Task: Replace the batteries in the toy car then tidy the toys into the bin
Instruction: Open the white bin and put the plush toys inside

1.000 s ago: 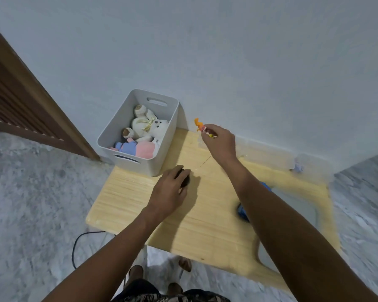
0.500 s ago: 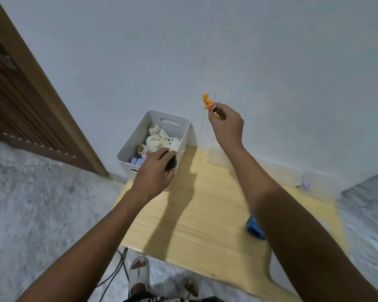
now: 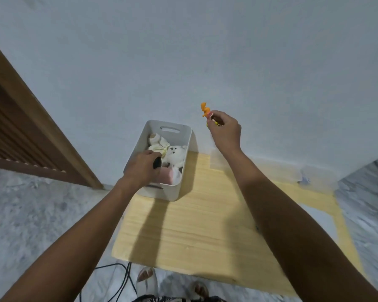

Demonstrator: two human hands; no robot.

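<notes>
left hand (image 3: 140, 168) now over bin (image 3: 184, 149), gripping dark object (image 3: 157, 163).

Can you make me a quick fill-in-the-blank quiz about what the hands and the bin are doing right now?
1. The left hand holds a small black object over the ____.
2. The right hand pinches an ____ toy, raised beside the bin.
3. The white plush bear lies ____ the bin.

Missing words: bin; orange; inside
</notes>
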